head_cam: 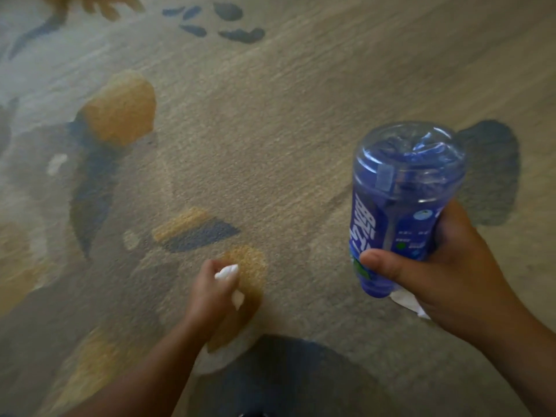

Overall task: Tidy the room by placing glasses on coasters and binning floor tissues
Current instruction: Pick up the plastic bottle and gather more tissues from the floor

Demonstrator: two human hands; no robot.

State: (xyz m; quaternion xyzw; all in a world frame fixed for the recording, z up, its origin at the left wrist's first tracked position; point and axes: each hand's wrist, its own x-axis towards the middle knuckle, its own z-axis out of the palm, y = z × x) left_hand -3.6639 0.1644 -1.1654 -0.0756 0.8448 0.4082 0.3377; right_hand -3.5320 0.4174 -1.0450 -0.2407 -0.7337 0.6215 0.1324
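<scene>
left hand (210, 291): pinches white tissue (227, 271) low over patterned rug (270, 115) | right hand (445, 272): grips blue bottle (400, 188) plus second tissue (406, 302)

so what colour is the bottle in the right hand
The bottle is see-through blue with white lettering; head view.

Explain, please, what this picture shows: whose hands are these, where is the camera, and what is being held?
There is no machine here: a person wears one camera on the head, looking down, so you see their own bare hands. Beneath them lies a patterned carpet with blue and yellow shapes. The left hand pinches a crumpled white tissue close to the carpet. The right hand grips a blue plastic bottle, with white paper showing beneath that hand. A white patch farther left is too blurred to identify.
</scene>
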